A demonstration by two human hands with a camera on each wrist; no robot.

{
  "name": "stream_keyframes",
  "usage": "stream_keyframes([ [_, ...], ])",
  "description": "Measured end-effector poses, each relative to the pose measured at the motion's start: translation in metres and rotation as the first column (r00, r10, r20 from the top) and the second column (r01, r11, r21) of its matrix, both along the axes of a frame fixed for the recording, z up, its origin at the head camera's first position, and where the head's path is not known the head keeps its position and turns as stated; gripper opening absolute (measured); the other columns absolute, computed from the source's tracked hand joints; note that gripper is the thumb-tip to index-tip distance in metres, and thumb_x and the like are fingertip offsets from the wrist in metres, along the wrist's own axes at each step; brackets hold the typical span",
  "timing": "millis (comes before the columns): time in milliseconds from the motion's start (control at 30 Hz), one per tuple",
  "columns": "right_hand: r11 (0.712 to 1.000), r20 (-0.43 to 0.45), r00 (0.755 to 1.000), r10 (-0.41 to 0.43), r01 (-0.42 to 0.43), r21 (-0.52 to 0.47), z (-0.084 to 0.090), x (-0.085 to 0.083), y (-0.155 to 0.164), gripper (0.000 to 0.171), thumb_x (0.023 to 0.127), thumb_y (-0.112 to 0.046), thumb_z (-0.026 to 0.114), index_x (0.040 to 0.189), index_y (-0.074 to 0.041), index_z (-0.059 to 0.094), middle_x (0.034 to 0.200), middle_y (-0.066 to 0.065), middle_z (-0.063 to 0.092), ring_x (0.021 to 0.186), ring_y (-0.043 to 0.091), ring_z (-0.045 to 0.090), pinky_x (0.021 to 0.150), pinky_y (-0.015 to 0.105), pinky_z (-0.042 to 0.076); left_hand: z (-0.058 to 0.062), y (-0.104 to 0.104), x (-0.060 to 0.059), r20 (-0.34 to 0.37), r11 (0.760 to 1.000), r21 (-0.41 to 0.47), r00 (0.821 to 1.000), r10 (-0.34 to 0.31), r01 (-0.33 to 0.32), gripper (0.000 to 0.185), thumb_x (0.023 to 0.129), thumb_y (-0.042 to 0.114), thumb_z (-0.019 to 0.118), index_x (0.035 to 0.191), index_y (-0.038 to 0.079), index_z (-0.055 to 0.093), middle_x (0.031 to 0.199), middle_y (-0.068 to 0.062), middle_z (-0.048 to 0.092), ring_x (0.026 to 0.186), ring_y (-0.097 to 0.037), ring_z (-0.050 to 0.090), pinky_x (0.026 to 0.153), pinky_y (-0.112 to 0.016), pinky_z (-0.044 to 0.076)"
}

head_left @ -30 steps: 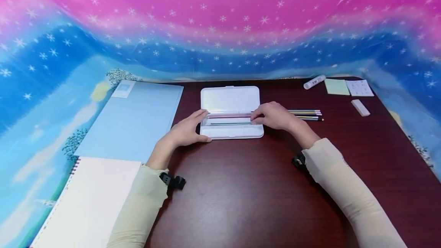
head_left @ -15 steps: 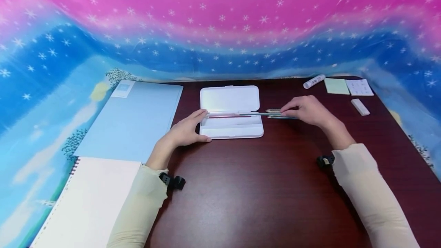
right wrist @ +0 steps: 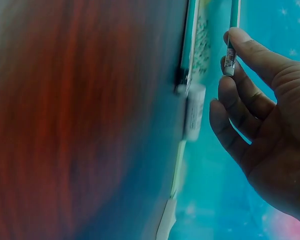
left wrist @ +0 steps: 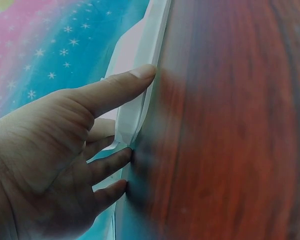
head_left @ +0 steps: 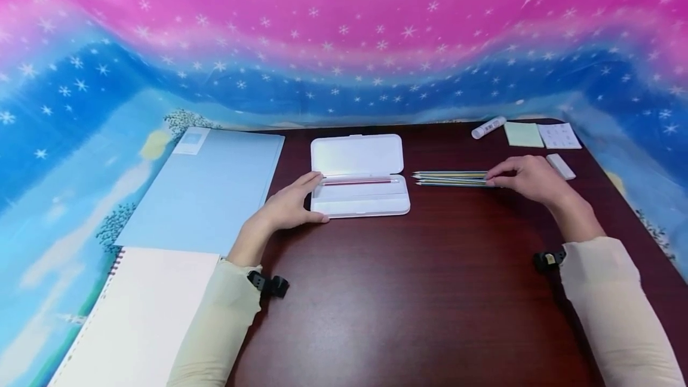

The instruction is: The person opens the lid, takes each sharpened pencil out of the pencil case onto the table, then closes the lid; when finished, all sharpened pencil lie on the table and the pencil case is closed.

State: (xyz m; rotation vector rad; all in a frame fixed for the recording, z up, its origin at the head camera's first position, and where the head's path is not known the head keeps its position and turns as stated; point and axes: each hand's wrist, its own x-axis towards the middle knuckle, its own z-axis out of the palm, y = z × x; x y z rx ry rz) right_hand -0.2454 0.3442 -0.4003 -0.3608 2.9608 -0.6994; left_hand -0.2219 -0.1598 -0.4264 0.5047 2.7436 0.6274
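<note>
1. White notebook paper (head_left: 145,309) with a spiral edge lies nearest, at the left front of the dark wood table (head_left: 408,303); it sits off to the side, away from the hands.
2. Cream sleeves cover both forearms, each with a small black clip at the wrist.
3. Left hand (head_left: 287,205) rests against the left end of the case (head_left: 359,175). The left wrist view shows its thumb laid straight along the case's edge and the fingers only loosely bent at the end wall, so it seems to steady the case rather than grasp it.
4. Inside the case, opened flat with its lid away from the person, a single red pencil (head_left: 357,182) lies lengthwise in the tray.
5. Right hand (head_left: 529,178) sits at the right end of the pencils (head_left: 451,178), a small bundle lying parallel on the table just right of the case, tips toward it. In the right wrist view the thumb and curled fingers pinch one pencil near its ferrule end.
6. Blue folder (head_left: 206,187) lies left of the case, with a pale label at its far corner; no writing is readable.
7. Farthest, at the right rear, are an eraser (head_left: 561,166), a glue stick (head_left: 488,127), a green pad (head_left: 524,134) and a printed sheet (head_left: 559,135); their print is too small to read.
</note>
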Motion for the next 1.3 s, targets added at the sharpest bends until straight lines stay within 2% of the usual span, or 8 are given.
stream_keyframes([
  [167, 1.000, 0.019, 1.000, -0.010, 0.010, 0.014, -0.006, 0.000, 0.010, 0.014, 0.093, -0.021, 0.075, 0.102, -0.014, 0.082, 0.112, 0.017, 0.075, 0.106, 0.033, 0.065, 0.090, 0.050, 0.049, -0.002, -0.001, 0.001, 0.013, 1.000, 0.009, 1.000, 0.009, -0.009, 0.103, 0.084, 0.050, 0.078, 0.163, 0.018, 0.022, 0.170, -0.005, 0.021, 0.156, -0.029, 0.025, 0.123, -0.054, 0.029],
  [333, 0.998, 0.028, 1.000, 0.008, -0.010, 0.056, -0.011, -0.005, 0.012, 0.012, 0.091, -0.018, 0.076, 0.101, -0.014, 0.082, 0.113, 0.018, 0.075, 0.107, 0.035, 0.065, 0.091, 0.055, 0.050, -0.001, -0.002, 0.002, 0.008, 1.000, 0.009, 1.000, 0.016, -0.016, 0.102, 0.084, 0.050, 0.079, 0.163, 0.018, 0.023, 0.170, -0.005, 0.022, 0.155, -0.029, 0.026, 0.123, -0.053, 0.029],
  [633, 0.991, 0.076, 0.997, 0.018, -0.028, 0.130, -0.012, -0.014, 0.005, 0.007, 0.093, -0.019, 0.073, 0.097, -0.017, 0.078, 0.096, 0.005, 0.074, 0.088, 0.023, 0.059, 0.079, 0.042, 0.045, -0.003, -0.001, 0.003, 0.015, 1.000, 0.004, 1.000, 0.013, -0.013, 0.103, 0.084, 0.051, 0.078, 0.163, 0.018, 0.022, 0.170, -0.005, 0.021, 0.156, -0.029, 0.026, 0.123, -0.053, 0.029],
  [800, 0.988, 0.087, 0.996, 0.012, -0.026, 0.154, -0.010, -0.017, 0.002, 0.007, 0.093, -0.020, 0.074, 0.097, -0.015, 0.076, 0.093, 0.005, 0.073, 0.084, 0.022, 0.056, 0.075, 0.039, 0.044, -0.004, 0.001, 0.001, 0.003, 1.000, 0.009, 1.000, 0.009, -0.009, 0.103, 0.083, 0.050, 0.079, 0.163, 0.018, 0.023, 0.170, -0.005, 0.021, 0.155, -0.029, 0.026, 0.123, -0.053, 0.030],
  [967, 0.986, 0.073, 0.997, 0.001, -0.013, 0.168, -0.007, -0.013, -0.003, 0.010, 0.093, -0.022, 0.074, 0.099, -0.014, 0.077, 0.094, 0.006, 0.073, 0.082, 0.022, 0.057, 0.073, 0.039, 0.044, -0.002, 0.003, -0.002, 0.008, 1.000, 0.000, 1.000, -0.004, 0.004, 0.103, 0.084, 0.051, 0.078, 0.163, 0.018, 0.022, 0.170, -0.005, 0.021, 0.156, -0.029, 0.026, 0.123, -0.052, 0.029],
  [1100, 0.992, -0.011, 0.998, 0.055, -0.054, 0.118, 0.001, -0.011, -0.028, 0.014, 0.094, -0.023, 0.074, 0.102, -0.013, 0.078, 0.100, 0.010, 0.076, 0.086, 0.024, 0.061, 0.077, 0.045, 0.048, 0.001, 0.002, -0.002, 0.006, 1.000, -0.011, 1.000, 0.001, -0.001, 0.103, 0.084, 0.050, 0.079, 0.164, 0.018, 0.021, 0.171, -0.006, 0.020, 0.156, -0.030, 0.025, 0.122, -0.054, 0.029],
  [1233, 0.990, -0.097, 0.986, 0.137, -0.134, 0.036, 0.012, -0.015, -0.071, 0.013, 0.093, -0.020, 0.074, 0.104, -0.014, 0.079, 0.106, 0.010, 0.077, 0.093, 0.027, 0.066, 0.087, 0.048, 0.050, 0.002, 0.001, 0.000, 0.003, 1.000, -0.005, 1.000, 0.013, -0.013, 0.103, 0.084, 0.048, 0.079, 0.163, 0.018, 0.022, 0.171, -0.006, 0.020, 0.156, -0.030, 0.025, 0.122, -0.057, 0.029],
  [1300, 0.985, -0.104, 0.980, 0.170, -0.170, 0.006, 0.014, -0.017, -0.092, 0.014, 0.093, -0.019, 0.074, 0.105, -0.015, 0.079, 0.107, 0.009, 0.077, 0.096, 0.026, 0.067, 0.090, 0.048, 0.051, 0.002, 0.001, 0.000, 0.008, 1.000, -0.001, 1.000, 0.012, -0.012, 0.103, 0.083, 0.048, 0.079, 0.163, 0.018, 0.022, 0.170, -0.005, 0.021, 0.156, -0.030, 0.025, 0.122, -0.056, 0.029],
])
